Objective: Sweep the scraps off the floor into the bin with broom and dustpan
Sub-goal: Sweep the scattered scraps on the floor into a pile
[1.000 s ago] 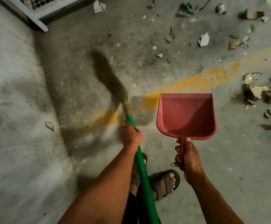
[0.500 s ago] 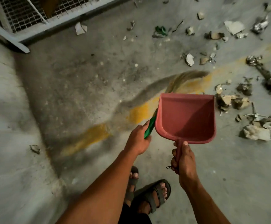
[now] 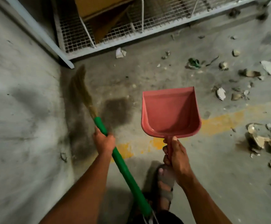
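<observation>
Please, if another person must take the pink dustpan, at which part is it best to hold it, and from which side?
Probably the narrow handle at the dustpan's near end, approached from the side nearest the person. It is the only slim part fingers can wrap; the right hand already grips it so. The pan is wide, with its open lip pointing away.

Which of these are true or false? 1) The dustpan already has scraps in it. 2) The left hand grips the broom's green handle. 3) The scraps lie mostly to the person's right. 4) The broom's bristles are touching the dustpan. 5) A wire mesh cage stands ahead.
1) False: the pink dustpan looks empty.
2) True: the left hand grips the green broom.
3) True: the scraps lie mostly on the right.
4) False: the bristles are far left of it, apart.
5) True: the mesh cage stands ahead.
The right hand holds the dustpan's handle.
</observation>
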The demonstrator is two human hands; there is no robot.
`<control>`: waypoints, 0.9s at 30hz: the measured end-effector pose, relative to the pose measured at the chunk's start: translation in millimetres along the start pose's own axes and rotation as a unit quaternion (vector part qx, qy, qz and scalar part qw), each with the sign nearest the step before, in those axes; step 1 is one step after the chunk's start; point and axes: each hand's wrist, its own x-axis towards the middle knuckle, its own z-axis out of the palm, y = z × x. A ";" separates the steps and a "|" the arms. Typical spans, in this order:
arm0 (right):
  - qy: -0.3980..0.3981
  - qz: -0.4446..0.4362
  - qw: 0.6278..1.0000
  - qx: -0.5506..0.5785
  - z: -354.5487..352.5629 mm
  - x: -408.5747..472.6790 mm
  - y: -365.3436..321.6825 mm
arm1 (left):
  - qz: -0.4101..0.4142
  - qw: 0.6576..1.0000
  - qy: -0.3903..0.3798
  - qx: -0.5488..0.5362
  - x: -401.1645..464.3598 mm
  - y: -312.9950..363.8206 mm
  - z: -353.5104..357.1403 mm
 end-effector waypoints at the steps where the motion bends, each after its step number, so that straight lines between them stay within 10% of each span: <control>1: -0.005 0.000 1.000 -0.003 2.9 3.8 -1.6 | -0.019 1.000 0.010 -0.018 8.9 8.1 -7.0; 7: -0.022 0.004 0.999 -0.026 20.5 56.1 0.9 | -0.104 0.994 -0.018 0.023 40.5 51.0 -23.1; 13: 0.023 0.018 0.999 -0.037 -11.5 102.7 12.4 | 0.025 0.979 -0.101 0.174 87.9 9.3 74.0; 27: 0.092 0.012 0.996 -0.004 -94.0 157.4 -12.7 | 0.267 0.872 -0.213 0.352 107.0 173.5 164.5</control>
